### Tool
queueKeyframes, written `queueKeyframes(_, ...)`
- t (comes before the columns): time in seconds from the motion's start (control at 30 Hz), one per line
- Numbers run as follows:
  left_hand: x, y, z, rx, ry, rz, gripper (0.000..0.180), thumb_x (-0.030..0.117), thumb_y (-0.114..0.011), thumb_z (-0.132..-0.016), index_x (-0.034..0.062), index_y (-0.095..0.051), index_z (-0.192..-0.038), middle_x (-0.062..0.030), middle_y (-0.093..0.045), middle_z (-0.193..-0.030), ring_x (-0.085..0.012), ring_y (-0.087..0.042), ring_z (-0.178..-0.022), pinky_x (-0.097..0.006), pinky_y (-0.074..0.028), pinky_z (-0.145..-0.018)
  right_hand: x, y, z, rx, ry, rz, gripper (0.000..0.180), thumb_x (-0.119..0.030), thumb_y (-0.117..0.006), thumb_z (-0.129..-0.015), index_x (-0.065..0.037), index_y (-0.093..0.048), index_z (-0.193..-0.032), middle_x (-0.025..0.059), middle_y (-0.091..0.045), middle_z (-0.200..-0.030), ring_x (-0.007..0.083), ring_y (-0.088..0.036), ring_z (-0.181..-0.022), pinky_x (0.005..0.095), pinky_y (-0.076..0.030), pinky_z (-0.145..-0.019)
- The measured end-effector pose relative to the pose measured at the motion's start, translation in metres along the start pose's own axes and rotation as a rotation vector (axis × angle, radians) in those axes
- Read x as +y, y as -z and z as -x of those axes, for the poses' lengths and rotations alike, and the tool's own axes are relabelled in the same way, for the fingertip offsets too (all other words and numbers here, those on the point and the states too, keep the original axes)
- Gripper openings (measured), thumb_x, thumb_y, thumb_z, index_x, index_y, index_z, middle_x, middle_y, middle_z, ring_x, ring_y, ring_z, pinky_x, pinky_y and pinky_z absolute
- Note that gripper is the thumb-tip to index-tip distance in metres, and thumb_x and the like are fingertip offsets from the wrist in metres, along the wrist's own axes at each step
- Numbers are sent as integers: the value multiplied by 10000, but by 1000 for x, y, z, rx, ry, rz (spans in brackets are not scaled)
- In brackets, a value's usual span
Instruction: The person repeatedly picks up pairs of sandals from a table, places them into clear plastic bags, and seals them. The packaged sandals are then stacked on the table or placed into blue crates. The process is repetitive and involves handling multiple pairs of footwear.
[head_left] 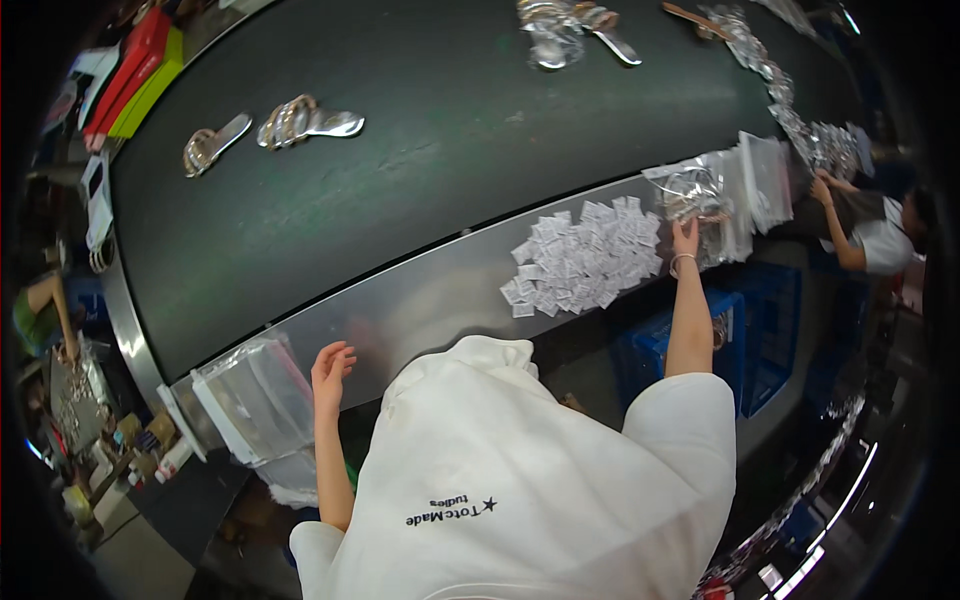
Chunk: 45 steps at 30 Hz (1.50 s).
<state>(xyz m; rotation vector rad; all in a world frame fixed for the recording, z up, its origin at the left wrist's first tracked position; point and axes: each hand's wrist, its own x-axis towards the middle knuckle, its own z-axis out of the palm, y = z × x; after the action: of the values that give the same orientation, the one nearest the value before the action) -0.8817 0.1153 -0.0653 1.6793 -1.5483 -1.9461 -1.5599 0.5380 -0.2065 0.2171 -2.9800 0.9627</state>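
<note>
My right hand [686,238], a bracelet on its wrist, reaches far out to a clear bag [692,192] with a shiny sandal inside; its fingers close on the bag's near edge. The bag lies on the metal ledge [420,300] beside the dark conveyor belt [450,150]. Just left of that hand, a heap of small white packets [585,265] covers the ledge. My left hand [330,365] hovers open at the ledge's near edge, holding nothing. It is right next to a stack of clear plastic bags [255,395].
Silver sandals lie on the belt: a pair [300,120] at the left and more [565,35] at the far edge. Further clear bags [765,175] are stacked on the right. A co-worker [880,235] works at the right. Blue crates [745,335] stand below the ledge; red and yellow-green boxes [140,70] sit top left.
</note>
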Motion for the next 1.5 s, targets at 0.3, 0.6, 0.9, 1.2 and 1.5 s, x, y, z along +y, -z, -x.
queueKeyframes(0.3,28,109,-76,279,-186,-113,193,119,-546,-869,32,-574,-1038,-48,-616,-979,-117,-578,-894,-241,-445,-771,-47,17,63,344,18,-36,394,-141,-652,-784,4,-551,-1137,146,-602,-1074,226,-582,-935,319,-456,-843)
queueKeyframes(0.6,143,175,-327,826,-449,-474,506,241,-665,-736,33,-495,-1165,-142,-531,-1169,-268,-556,-1015,-358,-443,-871,-441,-171,150,-323,529,-254,375,-108,-616,-809,-54,-536,-1172,92,-533,-1195,213,-473,-1111,336,-372,-923)
queueKeyframes(0.9,167,203,-395,819,-402,-201,748,344,-781,-520,-39,-471,-1083,-214,-565,-979,-343,-569,-955,-386,-468,-818,-667,-256,285,-813,1022,-577,329,-56,-593,-795,-22,-540,-1118,113,-537,-1177,263,-489,-1098,355,-371,-938)
queueKeyframes(1.2,40,63,-48,728,-232,-80,636,291,-775,-560,-7,-471,-1033,-179,-543,-928,-306,-547,-891,-375,-439,-779,-577,-138,413,-942,1331,-362,563,-153,-666,-715,9,-456,-1211,164,-491,-1214,360,-417,-1137,461,-303,-962)
queueKeyframes(1.5,-118,74,71,1206,-295,-56,226,142,-605,-761,45,-538,-954,-143,-533,-926,-323,-511,-925,-405,-402,-834,-419,-140,440,-1173,1327,111,917,-148,-751,-625,-22,-228,-1368,194,-426,-1265,371,-390,-1155,453,-296,-981)
